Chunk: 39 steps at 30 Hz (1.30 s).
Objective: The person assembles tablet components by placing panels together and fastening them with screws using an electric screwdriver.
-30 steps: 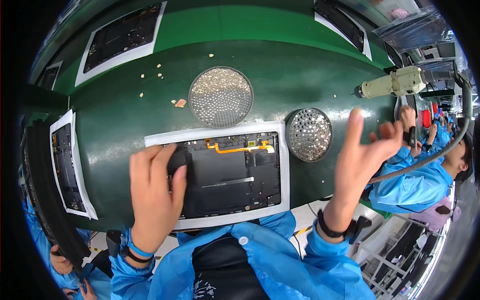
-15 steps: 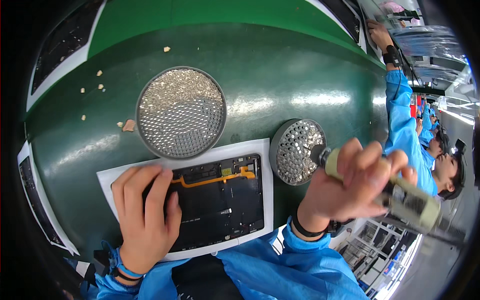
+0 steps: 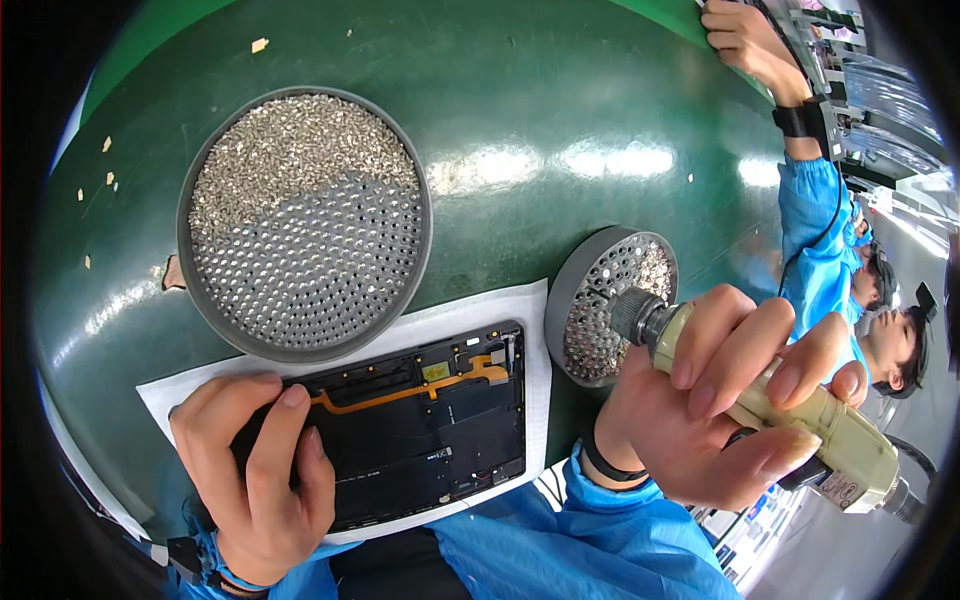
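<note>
A black tablet-like device (image 3: 390,455), its inside exposed with an orange flat cable (image 3: 400,395) along the upper part, lies on a white sheet (image 3: 535,385). My left hand (image 3: 255,470) rests over the device's left end, fingers bent but apart, fingertips near the upper edge. Gripped in my right hand (image 3: 730,420) is a pale green electric screwdriver (image 3: 690,335), its dark nose pointing left. The tip is over a small round grey dish (image 3: 570,270) with a perforated plate and small screws. A larger grey dish (image 3: 425,220) of the same kind, partly filled with screws, stands at the upper left.
Small beige scraps (image 3: 260,45) are scattered on the green table (image 3: 500,100). A brown scrap (image 3: 174,273) sits beside the large dish. To the right, another person's arm in a blue sleeve (image 3: 808,220) reaches to the table's far side.
The view has come closer and shifted, so the dishes look larger. The screwdriver's nose now shows clearly over the small dish. My left hand stays on the device.
</note>
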{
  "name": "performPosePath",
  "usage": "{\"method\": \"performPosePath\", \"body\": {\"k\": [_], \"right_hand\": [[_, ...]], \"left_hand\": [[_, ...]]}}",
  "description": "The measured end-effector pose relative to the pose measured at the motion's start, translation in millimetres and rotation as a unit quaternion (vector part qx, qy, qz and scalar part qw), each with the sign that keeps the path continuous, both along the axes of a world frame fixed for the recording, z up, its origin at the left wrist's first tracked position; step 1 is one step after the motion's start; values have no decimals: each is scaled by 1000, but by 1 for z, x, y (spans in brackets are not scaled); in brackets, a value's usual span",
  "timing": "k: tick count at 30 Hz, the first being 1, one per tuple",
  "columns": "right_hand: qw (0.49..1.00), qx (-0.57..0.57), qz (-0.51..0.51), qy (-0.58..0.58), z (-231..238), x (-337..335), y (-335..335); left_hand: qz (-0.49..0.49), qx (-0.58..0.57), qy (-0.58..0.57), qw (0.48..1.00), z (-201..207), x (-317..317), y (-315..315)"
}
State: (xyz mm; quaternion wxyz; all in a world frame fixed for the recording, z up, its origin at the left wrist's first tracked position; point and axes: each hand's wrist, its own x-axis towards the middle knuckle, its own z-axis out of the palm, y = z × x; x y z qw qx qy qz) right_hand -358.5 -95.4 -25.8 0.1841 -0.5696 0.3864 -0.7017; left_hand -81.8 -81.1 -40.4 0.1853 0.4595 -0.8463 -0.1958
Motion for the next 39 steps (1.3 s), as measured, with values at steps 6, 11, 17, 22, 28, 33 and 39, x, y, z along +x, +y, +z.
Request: {"method": "performPosePath", "body": {"k": [6,11,17,22,28,33,39], "right_hand": [[1000,16,9,9,-4,-1,-4],[999,19,21,21,-4,-1,-6],[1000,19,10,17,-3,3,-7],[1000,7,-23,18,-8,10,-11],[997,-6,48,-61,17,17,7],[995,8,88,-46,1,32,10],[992,30,119,8,-10,33,7]], "left_hand": [[4,18,-6,1000,2,1,1],[0,18,-3,1000,2,3,1],[0,18,1,1000,3,1,0],[10,16,8,1000,1,2,1],[-3,3,42,999,-3,3,-2],[11,4,44,999,-4,7,-1],[14,-3,56,998,-8,7,-1]]}}
